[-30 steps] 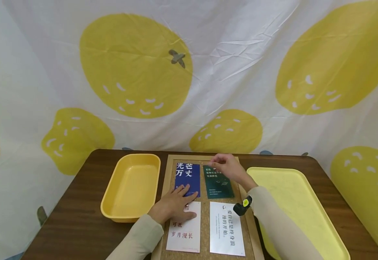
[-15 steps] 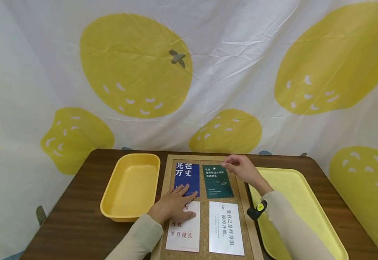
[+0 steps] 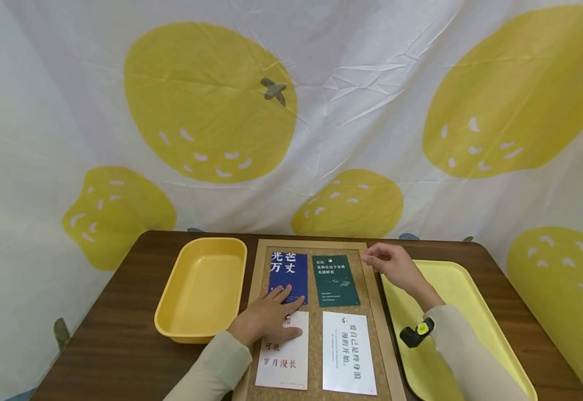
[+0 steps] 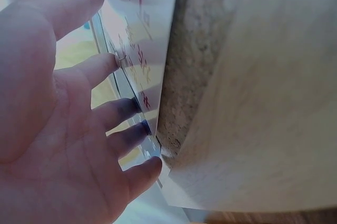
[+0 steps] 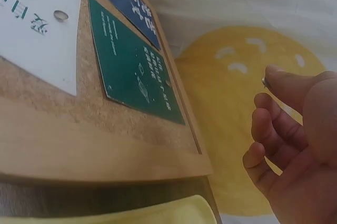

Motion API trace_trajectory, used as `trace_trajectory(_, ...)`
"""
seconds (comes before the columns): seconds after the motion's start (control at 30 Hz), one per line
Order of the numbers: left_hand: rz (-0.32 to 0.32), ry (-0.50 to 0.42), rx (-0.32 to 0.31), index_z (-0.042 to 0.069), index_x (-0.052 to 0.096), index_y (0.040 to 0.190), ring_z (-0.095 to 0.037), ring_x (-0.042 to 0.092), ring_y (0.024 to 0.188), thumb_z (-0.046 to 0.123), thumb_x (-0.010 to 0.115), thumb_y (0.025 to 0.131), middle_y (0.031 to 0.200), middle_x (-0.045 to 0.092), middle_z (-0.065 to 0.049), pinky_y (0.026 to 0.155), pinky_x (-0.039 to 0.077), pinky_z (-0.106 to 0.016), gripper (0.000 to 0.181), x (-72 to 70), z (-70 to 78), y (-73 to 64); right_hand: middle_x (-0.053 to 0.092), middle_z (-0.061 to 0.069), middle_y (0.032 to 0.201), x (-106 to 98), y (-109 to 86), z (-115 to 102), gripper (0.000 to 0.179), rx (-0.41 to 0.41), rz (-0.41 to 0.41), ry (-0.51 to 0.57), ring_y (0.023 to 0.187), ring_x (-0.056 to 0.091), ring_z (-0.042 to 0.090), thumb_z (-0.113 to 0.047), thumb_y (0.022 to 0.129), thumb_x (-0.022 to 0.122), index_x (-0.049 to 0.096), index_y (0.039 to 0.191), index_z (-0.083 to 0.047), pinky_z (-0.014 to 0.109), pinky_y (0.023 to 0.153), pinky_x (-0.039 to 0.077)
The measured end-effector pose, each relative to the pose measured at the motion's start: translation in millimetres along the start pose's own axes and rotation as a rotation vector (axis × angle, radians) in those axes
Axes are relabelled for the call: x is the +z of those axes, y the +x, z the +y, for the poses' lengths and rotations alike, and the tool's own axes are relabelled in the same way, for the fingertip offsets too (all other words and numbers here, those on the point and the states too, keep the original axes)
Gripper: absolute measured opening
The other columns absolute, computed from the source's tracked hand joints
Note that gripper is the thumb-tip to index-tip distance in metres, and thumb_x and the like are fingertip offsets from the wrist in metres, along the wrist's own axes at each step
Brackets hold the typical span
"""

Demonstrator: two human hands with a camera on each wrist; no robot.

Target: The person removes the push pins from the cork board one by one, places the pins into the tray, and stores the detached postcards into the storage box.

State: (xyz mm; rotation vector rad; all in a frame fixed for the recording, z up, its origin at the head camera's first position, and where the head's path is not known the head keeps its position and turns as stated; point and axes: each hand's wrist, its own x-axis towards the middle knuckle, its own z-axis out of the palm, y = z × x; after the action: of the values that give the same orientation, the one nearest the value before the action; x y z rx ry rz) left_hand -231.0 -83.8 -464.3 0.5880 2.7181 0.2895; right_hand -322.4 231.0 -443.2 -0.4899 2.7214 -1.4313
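My left hand (image 3: 268, 317) lies spread over the blue card (image 3: 289, 267) and the white card with red writing (image 3: 282, 373). In the left wrist view its straight fingers (image 4: 79, 71) reach the card's surface. My right hand (image 3: 393, 267) is raised past the board's upper right edge, thumb and fingertips drawn together. The right wrist view shows a small silver thumbtack (image 5: 265, 82) at those fingertips. Beside it on the cork board (image 3: 316, 345) lies a green card (image 3: 336, 284) with a silver thumbtack (image 3: 330, 260) near its top. A white card with green writing (image 3: 348, 362) is below, also tacked.
A deep yellow-orange basin (image 3: 201, 295) stands left of the board on the brown table (image 3: 116, 328). To the right, partly under my right arm, is a pale yellow tray (image 3: 441, 278). A lemon-print curtain (image 3: 211, 100) hangs behind the table.
My right hand has moved right, from over the top of the green card to the board's right edge, uncovering the card and its thumbtack. The left hand has stayed in place.
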Motion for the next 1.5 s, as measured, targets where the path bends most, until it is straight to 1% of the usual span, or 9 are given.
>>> trace_trajectory(0.2, 0.0, -0.003, 0.002, 0.03, 0.038, 0.153, -0.03, 0.018, 0.152, 0.055, 0.062, 0.09, 0.164, 0.025, -0.007, 0.122, 0.018, -0.051, 0.072, 0.9, -0.1, 0.6, 0.063, 0.014, 0.085, -9.9, -9.4, 5.3, 0.024, 0.015, 0.013, -0.016, 0.075, 0.058, 0.028, -0.025, 0.097, 0.065, 0.068, 0.103, -0.002, 0.03, 0.059, 0.047)
trace_trajectory(0.37, -0.004, -0.011, -0.007, 0.03, 0.038, 0.153, -0.031, 0.018, 0.152, 0.055, 0.062, 0.09, 0.164, 0.024, -0.007, 0.122, 0.017, -0.051, 0.072, 0.9, -0.6, -0.6, 0.062, 0.012, 0.082, -15.7, -15.4, 13.9, 0.024, 0.017, 0.02, -0.042, 0.072, 0.058, 0.027, -0.026, 0.097, 0.065, 0.069, 0.103, -0.003, 0.028, 0.054, 0.044)
trace_trajectory(0.43, -0.003, -0.013, -0.008, 0.03, 0.038, 0.153, -0.031, 0.018, 0.152, 0.055, 0.062, 0.09, 0.164, 0.024, -0.007, 0.122, 0.017, -0.051, 0.072, 0.9, -0.9, -1.1, 0.062, 0.015, 0.083, -17.4, -18.1, 17.1, 0.024, 0.024, 0.023, -0.045, 0.072, 0.058, 0.029, -0.026, 0.096, 0.066, 0.069, 0.102, -0.003, 0.027, 0.053, 0.043)
trace_trajectory(0.6, -0.003, -0.008, -0.007, 0.03, 0.038, 0.153, -0.031, 0.018, 0.152, 0.055, 0.062, 0.09, 0.164, 0.024, -0.007, 0.122, 0.016, -0.051, 0.072, 1.6, -1.4, -1.1, 0.063, 0.016, 0.086, -22.7, -23.4, 28.8, 0.017, 0.026, 0.031, -0.056, 0.073, 0.059, 0.027, -0.016, 0.098, 0.063, 0.069, 0.103, -0.001, 0.027, 0.053, 0.044)
trace_trajectory(0.77, -0.008, -0.013, -0.007, 0.03, 0.038, 0.154, -0.03, 0.017, 0.152, 0.055, 0.061, 0.091, 0.164, 0.023, -0.007, 0.122, 0.015, -0.051, 0.072, 2.8, -1.3, 0.0, 0.063, 0.01, 0.087, -27.5, -27.4, 36.5, 0.016, 0.03, 0.031, -0.057, 0.073, 0.059, 0.026, -0.01, 0.099, 0.06, 0.068, 0.104, 0.003, 0.028, 0.058, 0.048)
trace_trajectory(1.0, -0.009, -0.017, -0.01, 0.03, 0.038, 0.154, -0.03, 0.017, 0.152, 0.054, 0.062, 0.091, 0.164, 0.024, -0.006, 0.122, 0.016, -0.051, 0.072, 2.5, 0.2, 0.1, 0.063, 0.018, 0.089, -32.4, -36.3, 39.0, 0.02, 0.054, 0.042, -0.046, 0.07, 0.057, 0.014, -0.02, 0.098, 0.063, 0.069, 0.103, -0.001, 0.026, 0.055, 0.044)
trace_trajectory(1.2, -0.005, -0.009, -0.005, 0.03, 0.039, 0.153, -0.031, 0.018, 0.152, 0.054, 0.062, 0.091, 0.164, 0.024, -0.007, 0.122, 0.016, -0.051, 0.071, 1.0, 1.5, -0.5, 0.064, 0.019, 0.088, -35.1, -40.8, 43.9, 0.025, 0.068, 0.043, -0.049, 0.07, 0.057, 0.013, -0.022, 0.098, 0.064, 0.068, 0.102, 0.002, 0.025, 0.055, 0.044)
trace_trajectory(1.43, -0.004, 0.0, -0.005, 0.029, 0.039, 0.153, -0.031, 0.018, 0.152, 0.054, 0.062, 0.091, 0.164, 0.025, -0.008, 0.122, 0.015, -0.052, 0.071, 0.7, 1.9, 0.0, 0.066, 0.016, 0.09, -38.2, -45.8, 53.3, 0.02, 0.079, 0.053, -0.058, 0.072, 0.058, 0.021, -0.017, 0.098, 0.063, 0.07, 0.101, 0.001, 0.025, 0.056, 0.046)
trace_trajectory(1.5, -0.002, 0.001, -0.001, 0.029, 0.039, 0.153, -0.031, 0.018, 0.152, 0.054, 0.062, 0.091, 0.164, 0.025, -0.008, 0.122, 0.016, -0.052, 0.071, 1.2, 1.6, 0.6, 0.066, 0.015, 0.089, -39.0, -46.9, 55.9, 0.02, 0.066, 0.056, -0.071, 0.071, 0.058, 0.02, -0.018, 0.098, 0.063, 0.07, 0.1, 0.001, 0.025, 0.056, 0.047)
